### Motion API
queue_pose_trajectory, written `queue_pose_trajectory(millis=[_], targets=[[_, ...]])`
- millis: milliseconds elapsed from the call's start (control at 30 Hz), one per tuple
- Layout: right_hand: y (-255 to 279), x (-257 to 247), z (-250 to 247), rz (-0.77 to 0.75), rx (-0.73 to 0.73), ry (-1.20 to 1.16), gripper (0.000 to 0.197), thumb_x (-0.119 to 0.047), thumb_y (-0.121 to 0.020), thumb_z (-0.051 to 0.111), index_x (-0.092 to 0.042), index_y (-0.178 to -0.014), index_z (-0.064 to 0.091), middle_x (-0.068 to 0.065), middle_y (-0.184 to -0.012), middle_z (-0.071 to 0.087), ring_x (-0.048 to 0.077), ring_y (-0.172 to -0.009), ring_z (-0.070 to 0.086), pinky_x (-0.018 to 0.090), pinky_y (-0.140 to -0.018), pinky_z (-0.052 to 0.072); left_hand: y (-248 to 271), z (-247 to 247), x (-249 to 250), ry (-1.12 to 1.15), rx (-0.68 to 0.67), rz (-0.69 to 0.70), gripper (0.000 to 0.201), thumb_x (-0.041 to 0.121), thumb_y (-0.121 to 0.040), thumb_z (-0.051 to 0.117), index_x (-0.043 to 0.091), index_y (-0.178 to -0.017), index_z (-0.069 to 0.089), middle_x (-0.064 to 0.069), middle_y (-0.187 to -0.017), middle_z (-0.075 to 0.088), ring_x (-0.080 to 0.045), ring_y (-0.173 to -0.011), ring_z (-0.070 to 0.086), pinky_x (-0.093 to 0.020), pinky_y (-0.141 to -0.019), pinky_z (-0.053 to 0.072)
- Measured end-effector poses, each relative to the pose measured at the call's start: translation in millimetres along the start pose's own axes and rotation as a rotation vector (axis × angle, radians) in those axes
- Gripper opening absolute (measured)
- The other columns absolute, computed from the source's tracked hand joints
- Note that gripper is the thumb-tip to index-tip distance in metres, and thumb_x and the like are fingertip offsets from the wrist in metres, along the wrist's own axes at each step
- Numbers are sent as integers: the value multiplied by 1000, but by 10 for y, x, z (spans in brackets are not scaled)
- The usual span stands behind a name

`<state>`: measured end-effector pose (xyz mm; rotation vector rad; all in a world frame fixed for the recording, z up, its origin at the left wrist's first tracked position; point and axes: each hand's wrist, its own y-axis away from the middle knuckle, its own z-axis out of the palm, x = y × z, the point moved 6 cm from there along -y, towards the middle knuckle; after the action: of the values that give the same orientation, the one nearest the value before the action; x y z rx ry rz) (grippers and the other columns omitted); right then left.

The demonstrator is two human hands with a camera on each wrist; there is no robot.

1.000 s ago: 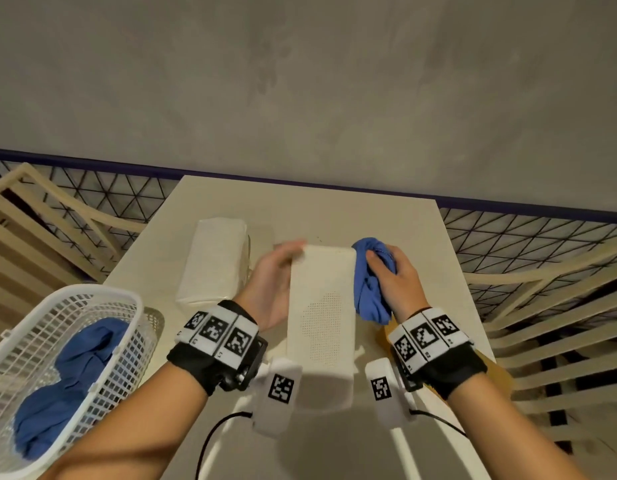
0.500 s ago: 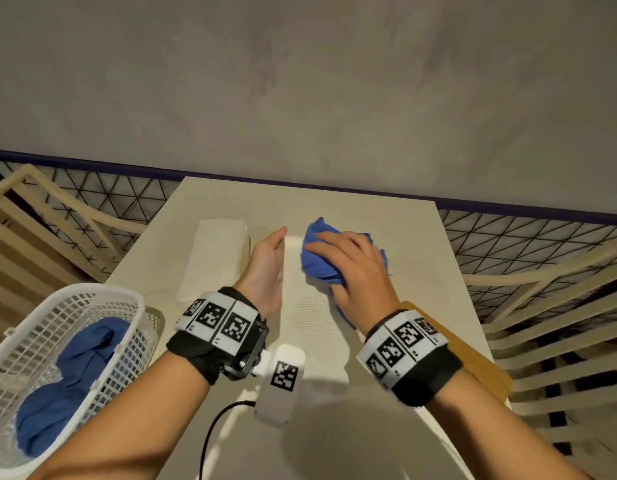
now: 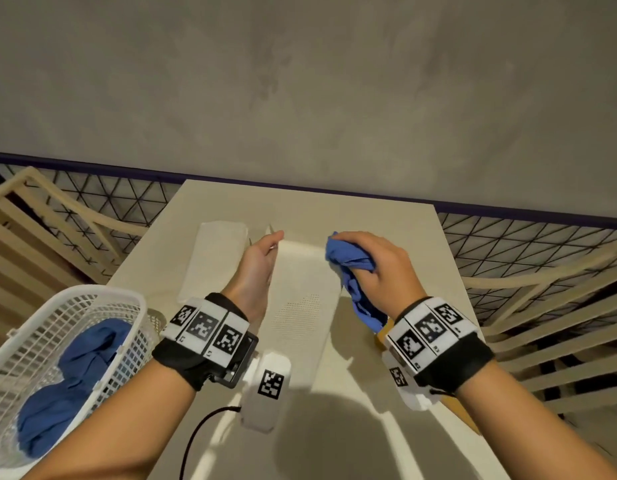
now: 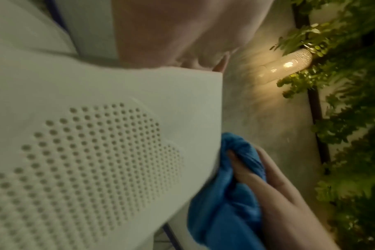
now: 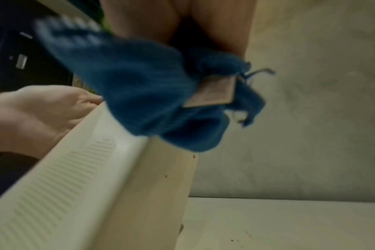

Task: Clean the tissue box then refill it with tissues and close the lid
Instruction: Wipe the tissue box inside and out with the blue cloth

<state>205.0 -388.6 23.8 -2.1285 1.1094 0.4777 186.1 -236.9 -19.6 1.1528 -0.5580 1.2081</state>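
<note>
The white tissue box (image 3: pixel 302 306), with a patch of small holes on its upper face, lies lengthwise on the table (image 3: pixel 369 216). My left hand (image 3: pixel 257 268) lies flat against the box's left side, fingers straight. My right hand (image 3: pixel 383 268) grips a bunched blue cloth (image 3: pixel 352 268) and presses it on the box's far right edge. The left wrist view shows the box (image 4: pixel 118 118) with the cloth (image 4: pixel 225 203) at its corner. In the right wrist view the cloth (image 5: pixel 139 84) sits on the box's edge (image 5: pixel 75 169). A white tissue pack (image 3: pixel 213 258) lies left of the box.
A white plastic basket (image 3: pixel 75 306) holding more blue cloths stands at the near left. A brown wooden board (image 3: pixel 464 415) lies on the table under my right wrist. Slatted wooden chairs flank the table, and a grey wall stands behind it.
My right hand has swept the cloth from the box's top face over to its right edge. My left hand has stayed on the left side of the box.
</note>
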Motion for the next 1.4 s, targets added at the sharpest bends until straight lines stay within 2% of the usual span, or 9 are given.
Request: queue_pose_trajectory(millis=[133, 367, 500, 733, 933, 1067, 1167, 1233, 1400], targets=[[70, 78, -47, 121, 91, -273, 31, 5, -85, 55, -11, -111, 63, -4, -102, 62, 0, -91, 56, -1, -78, 42, -34, -72, 57, -75, 34, 21, 20, 21, -89, 40, 12, -75, 51, -9, -60, 43, -16, -58, 40, -25, -59, 32], [298, -193, 161, -3, 231, 16, 48, 1, -66, 56, -3, -113, 62, 16, -102, 66, 14, -96, 47, 16, -87, 35, -81, 24, 155, 10, 58, 128, 34, 39, -86, 38, 15, -90, 61, -7, -94, 70, -23, -89, 62, -28, -76, 46], [195, -483, 270, -179, 146, 82, 41, -3, -68, 46, -8, -103, 67, 7, -92, 72, 16, -91, 45, 19, -74, 37, -54, 205, 48, -18, -39, 69, 61, 64, -87, 30, 13, -74, 59, -6, -68, 67, -17, -68, 63, -27, -76, 52], [-53, -196, 248, 77, 59, 97, 42, -8, -79, 53, -27, -115, 60, -3, -118, 63, 21, -120, 49, 27, -82, 13, -40, 198, 37, -67, 1, 159, 55, 55, -94, 17, 27, -75, 60, 15, -60, 71, 0, -78, 61, -17, -81, 45], [61, -441, 391, -138, 0, 79, 43, -15, -72, 41, -24, -108, 63, -6, -109, 69, 18, -108, 54, 23, -84, 18, 6, 211, -17, -24, -53, 87, 70, 70, -85, 22, 9, -97, 55, -18, -103, 60, -19, -86, 67, -29, -89, 50], [-79, -224, 275, 79, 141, 70, 47, 2, -72, 52, -18, -113, 61, 2, -112, 64, 24, -110, 50, 17, -77, 13, -8, 224, 50, -122, -31, 200, 61, 54, -95, 14, 19, -107, 62, 4, -99, 73, 3, -80, 66, -7, -71, 47], [115, -477, 396, -75, 98, 105, 46, -1, -69, 48, -19, -108, 62, -2, -107, 67, 16, -101, 45, 20, -75, 16, 18, 193, 78, -148, -32, 163, 64, 62, -91, 16, 15, -73, 56, 3, -61, 67, -6, -59, 65, -11, -55, 52], [106, -550, 402, -163, 32, 93, 46, -5, -68, 42, -19, -107, 63, -3, -105, 68, 16, -98, 46, 22, -75, 18, 28, 181, 67, -139, -29, 151, 63, 63, -90, 18, 15, -72, 56, -1, -66, 65, -11, -68, 61, -15, -62, 52], [-306, -99, 209, 173, 54, 126, 46, 4, -81, 50, -20, -121, 55, 1, -121, 60, 23, -115, 45, 21, -80, 17, 96, 264, -15, -230, -46, 167, 58, 55, -94, 11, 26, -114, 58, 2, -112, 65, -13, -107, 58, -26, -100, 37]])
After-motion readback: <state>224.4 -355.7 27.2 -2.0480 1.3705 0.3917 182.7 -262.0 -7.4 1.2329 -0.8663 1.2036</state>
